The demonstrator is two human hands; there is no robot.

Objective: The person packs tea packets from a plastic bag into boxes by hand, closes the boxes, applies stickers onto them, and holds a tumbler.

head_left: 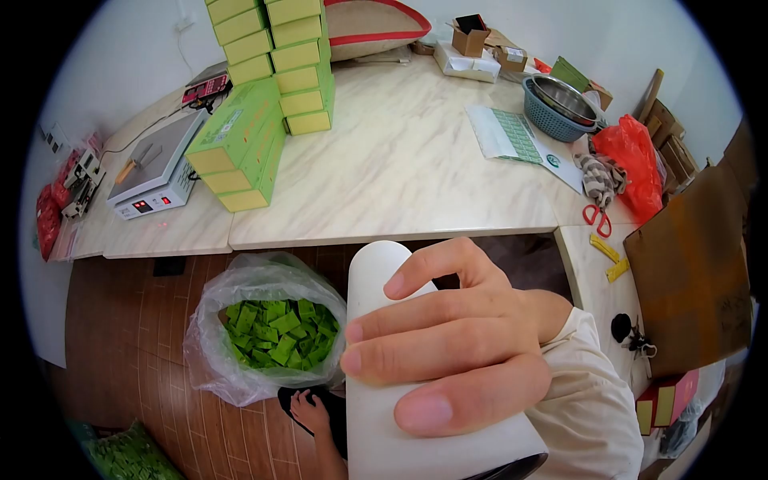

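Observation:
Close to the camera, my right hand [472, 332] reaches in from the right in a cream sleeve [588, 392]. Its bent fingers lie over a smooth white object [380, 428] with a rounded top and a dark lower edge; what this object is I cannot tell. My left hand is not in view. Left of the white object, a clear plastic bag [208, 344] stands open on the floor, holding many small green packets [280, 332]. A bare foot [310, 410] in a dark slipper appears just below the bag.
The marble-look table [384, 176] carries stacked green boxes [240, 144], a scale [156, 172], a blue basket [548, 116] and red-handled scissors [597, 220]. A large cardboard box [692, 272] stands at right. Another bag of green packets [132, 456] lies at lower left.

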